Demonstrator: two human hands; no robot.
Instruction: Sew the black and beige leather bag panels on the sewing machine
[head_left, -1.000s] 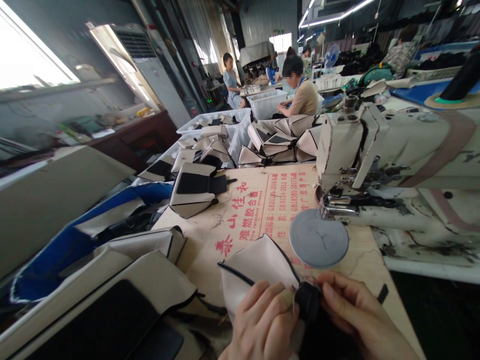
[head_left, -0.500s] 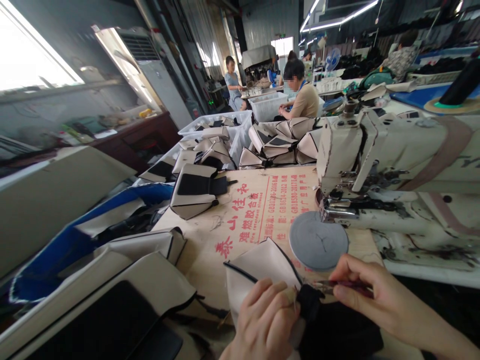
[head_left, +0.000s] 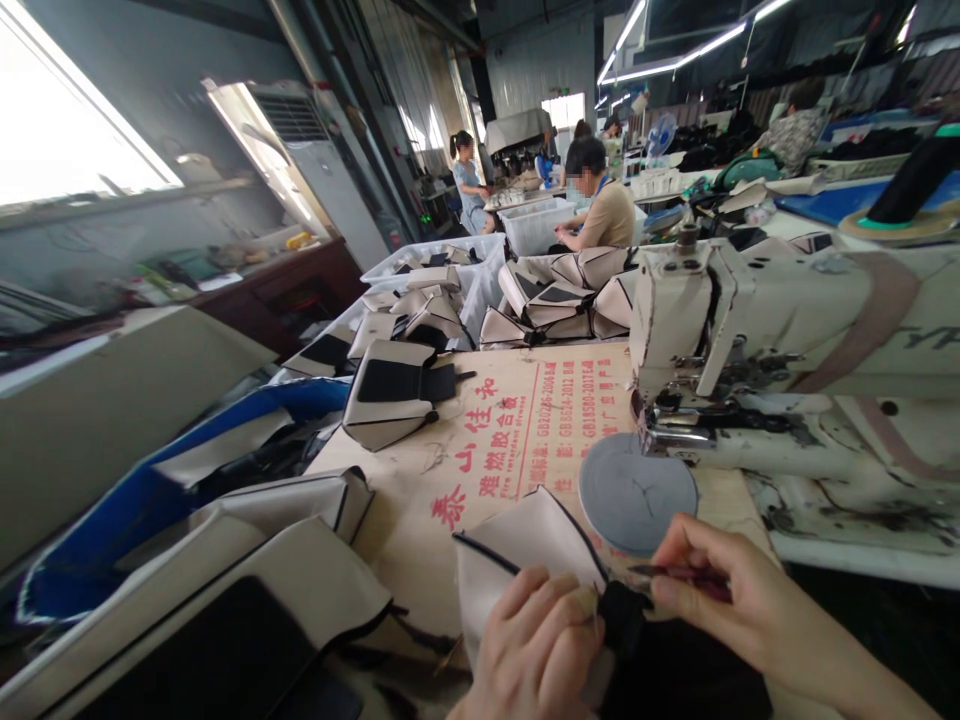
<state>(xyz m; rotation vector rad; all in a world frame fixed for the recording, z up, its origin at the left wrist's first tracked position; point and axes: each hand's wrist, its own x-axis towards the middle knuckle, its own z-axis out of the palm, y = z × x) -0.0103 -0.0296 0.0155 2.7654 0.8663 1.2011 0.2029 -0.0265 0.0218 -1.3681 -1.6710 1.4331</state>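
Note:
My left hand [head_left: 536, 640] is closed on a beige sewn piece with black edging [head_left: 517, 545], close to its black fabric part [head_left: 675, 660]. This piece looks like part of a bag. A fine thread shows at my left fingers. My right hand [head_left: 720, 580] pinches thread snips [head_left: 686, 573] with a dark pointed tip and a reddish handle. The tip is just above the black fabric, right of my left fingers. Part of the beige piece and the snips' handle are hidden by my hands.
To the right stands a sewing machine [head_left: 750, 330], with a round grey plate [head_left: 637, 495] by its arm on the printed plywood board [head_left: 420, 500]. Similar beige pieces [head_left: 397, 390] lie left and fill white bins [head_left: 480, 290] behind. Co-workers [head_left: 600, 205] sit and stand farther back.
The snips have drawn up slightly from the black fabric, and their blades look closer together. My left hand keeps its hold on the beige piece. The view has tilted slightly upward.

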